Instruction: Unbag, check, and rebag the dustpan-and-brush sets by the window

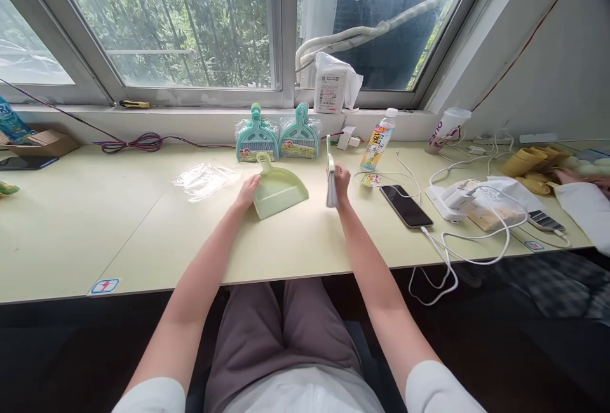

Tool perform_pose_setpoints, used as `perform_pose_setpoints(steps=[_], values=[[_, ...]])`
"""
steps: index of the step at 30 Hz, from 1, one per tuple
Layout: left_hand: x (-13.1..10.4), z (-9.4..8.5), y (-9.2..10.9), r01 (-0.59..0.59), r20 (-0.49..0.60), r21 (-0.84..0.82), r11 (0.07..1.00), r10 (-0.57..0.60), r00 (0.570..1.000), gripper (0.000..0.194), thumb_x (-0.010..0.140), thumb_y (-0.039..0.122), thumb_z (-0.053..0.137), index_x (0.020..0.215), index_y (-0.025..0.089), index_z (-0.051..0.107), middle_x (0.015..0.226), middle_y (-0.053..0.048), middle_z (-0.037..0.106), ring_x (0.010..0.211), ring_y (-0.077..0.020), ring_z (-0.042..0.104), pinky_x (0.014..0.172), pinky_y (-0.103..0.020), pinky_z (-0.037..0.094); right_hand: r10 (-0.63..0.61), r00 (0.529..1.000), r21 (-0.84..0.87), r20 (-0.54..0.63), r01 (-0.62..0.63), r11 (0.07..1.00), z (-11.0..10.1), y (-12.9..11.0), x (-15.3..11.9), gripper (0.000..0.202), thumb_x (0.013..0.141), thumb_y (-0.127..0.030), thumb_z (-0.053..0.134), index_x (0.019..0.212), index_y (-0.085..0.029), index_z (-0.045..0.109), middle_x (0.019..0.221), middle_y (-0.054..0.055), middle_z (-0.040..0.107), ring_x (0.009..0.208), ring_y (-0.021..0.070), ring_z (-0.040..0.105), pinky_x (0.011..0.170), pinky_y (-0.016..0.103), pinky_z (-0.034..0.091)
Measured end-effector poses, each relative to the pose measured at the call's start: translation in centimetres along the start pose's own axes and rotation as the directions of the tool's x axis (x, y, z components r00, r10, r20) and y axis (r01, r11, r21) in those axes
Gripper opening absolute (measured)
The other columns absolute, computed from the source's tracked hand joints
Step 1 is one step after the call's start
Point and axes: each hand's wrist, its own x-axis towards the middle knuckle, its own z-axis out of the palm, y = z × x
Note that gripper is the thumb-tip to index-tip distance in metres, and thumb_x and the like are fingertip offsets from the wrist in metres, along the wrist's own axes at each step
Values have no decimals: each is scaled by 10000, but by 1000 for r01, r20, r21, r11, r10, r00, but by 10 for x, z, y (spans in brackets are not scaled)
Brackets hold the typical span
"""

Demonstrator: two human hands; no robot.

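My left hand grips the left side of a pale green dustpan on the table. The dustpan's handle points toward the window and its wide edge faces right and toward me. My right hand is closed around a small hand brush with a pale green body and grey bristles pointing down. The brush is apart from the dustpan, to its right. Whether its bristles touch the table I cannot tell. A crumpled clear plastic wrapper lies left of the dustpan.
Behind stand two wrapped teal dustpan sets. To the right are a drink bottle, a phone on a white cable, a power strip and a plastic cup. Another person's sleeve shows at far right.
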Motion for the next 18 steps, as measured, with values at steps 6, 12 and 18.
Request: perform_pose_setpoints(steps=[6, 12, 18], values=[[-1, -35, -5, 126, -25, 574, 809, -137, 990, 331, 878, 371, 409, 927, 204, 691, 1032, -111, 693, 1021, -299, 590, 815, -340, 425, -335, 940, -650, -68, 213, 730, -18, 23, 17, 377, 922, -301, 354, 769, -165, 671, 950, 138, 625, 983, 254, 540, 789, 321, 405], [-5, -32, 4, 220, -155, 605, 765, -159, 975, 340, 840, 426, 467, 976, 216, 698, 1072, -104, 699, 1032, -294, 595, 813, -338, 433, -272, 955, -814, 123, 254, 523, -7, 39, 19, 338, 917, -266, 391, 896, -153, 709, 1037, 174, 650, 1018, 268, 526, 793, 341, 406], [-4, -34, 2, 248, -204, 582, 774, -156, 966, 289, 774, 452, 577, 884, 224, 717, 997, -101, 715, 970, -304, 617, 803, -367, 441, -272, 945, -837, 183, 295, 461, 0, 33, 14, 278, 825, -390, 554, 854, -158, 705, 1034, 170, 650, 1014, 289, 513, 871, 406, 343]])
